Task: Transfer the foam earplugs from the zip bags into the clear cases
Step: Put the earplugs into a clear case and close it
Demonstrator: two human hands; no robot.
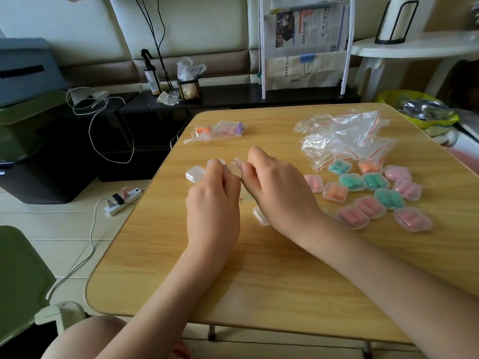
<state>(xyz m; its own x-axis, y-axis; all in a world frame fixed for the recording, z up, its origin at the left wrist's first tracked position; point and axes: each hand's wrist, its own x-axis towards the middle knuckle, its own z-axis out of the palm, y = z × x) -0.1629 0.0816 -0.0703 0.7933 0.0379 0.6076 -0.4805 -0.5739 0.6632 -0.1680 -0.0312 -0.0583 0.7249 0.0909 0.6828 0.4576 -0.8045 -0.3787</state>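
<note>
So I've got both hands up over the middle of the wooden table (259, 281). My left hand (212, 203) and right hand (274, 193) are each pinching an edge of one small zip bag (234, 165) between thumb and fingertips, with the other fingers curled in. I can't tell what's inside; it's mostly hidden by my hands.

Where stuff is: two still-full bags sit at 11 o'clock, one with orange earplugs (201, 130) and one with purple earplugs (238, 126). Empty zip bags (344, 138) are heaped at 1 o'clock. The filled cases (373, 193) (pink, green, orange) cluster at 3 o'clock. An empty clear case (194, 174) is just left of my left hand, and another case (260, 216) peeks out under my right wrist.

What I'd worry about:
- If I yank the seal apart too hard, the plugs could pop out and roll off the table's left edge.
- My right wrist hovers over that half-hidden case, so dropping the arm could knock it away.
- Thin bag film could tear instead of unzipping.

Writing: the newspaper (305, 29) on the rack at 12 o'clock has print, too small for me to read. The spray bottle (151, 73) label isn't legible either.
</note>
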